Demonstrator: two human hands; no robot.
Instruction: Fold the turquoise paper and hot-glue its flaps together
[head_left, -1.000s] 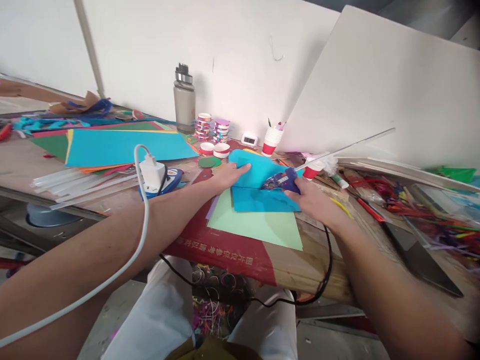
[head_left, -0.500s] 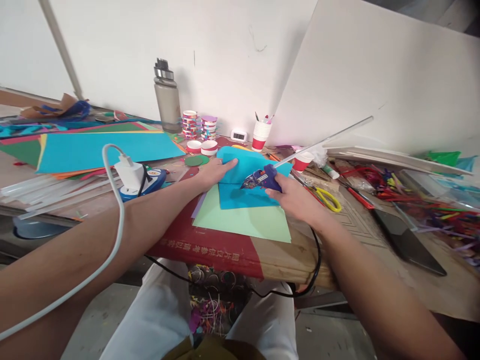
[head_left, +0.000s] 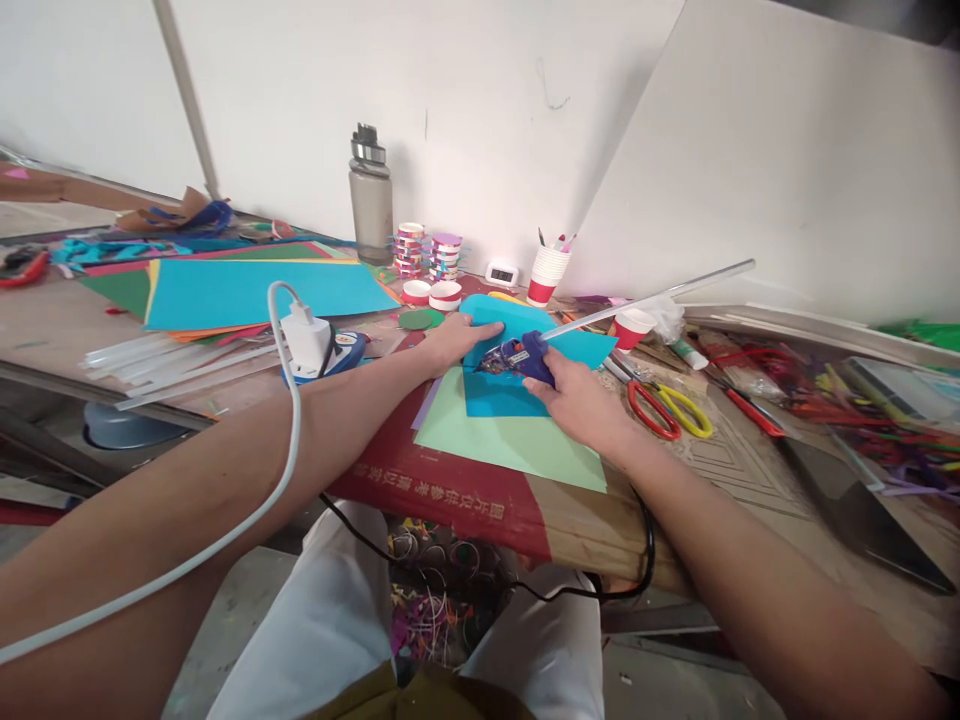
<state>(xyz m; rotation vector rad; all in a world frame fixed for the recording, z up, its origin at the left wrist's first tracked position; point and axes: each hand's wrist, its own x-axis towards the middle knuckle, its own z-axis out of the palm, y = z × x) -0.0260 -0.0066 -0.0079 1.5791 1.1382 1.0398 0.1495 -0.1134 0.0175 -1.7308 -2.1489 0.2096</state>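
Note:
My left hand (head_left: pixel 456 341) holds the left edge of a folded bright-blue sheet of paper (head_left: pixel 501 402), its fingers along the raised back flap. A dark-blue hot glue gun (head_left: pixel 517 357) is in my right hand (head_left: pixel 574 395), whose fingers wrap its handle. From the gun's rear a long clear glue stick (head_left: pixel 660 294) sticks out up and to the right. The gun's nozzle points left, low over the left end of the fold; whether it touches the paper I cannot tell. Under the blue sheet lies pale-green paper (head_left: pixel 517 452).
Left stand a white charger (head_left: pixel 309 342) with its cable across my left arm, clear glue sticks (head_left: pixel 180 372) and coloured sheets (head_left: pixel 270 292). Behind are a bottle (head_left: pixel 371 205) and paper cups (head_left: pixel 549 275). Right lie yellow-and-red-handled scissors (head_left: pixel 686 410) and a dark phone-like slab (head_left: pixel 862 510).
The glue gun's nozzle has moved left along the fold to the blue sheet's left edge. My left hand keeps its hold. The whole view has turned a little to the left.

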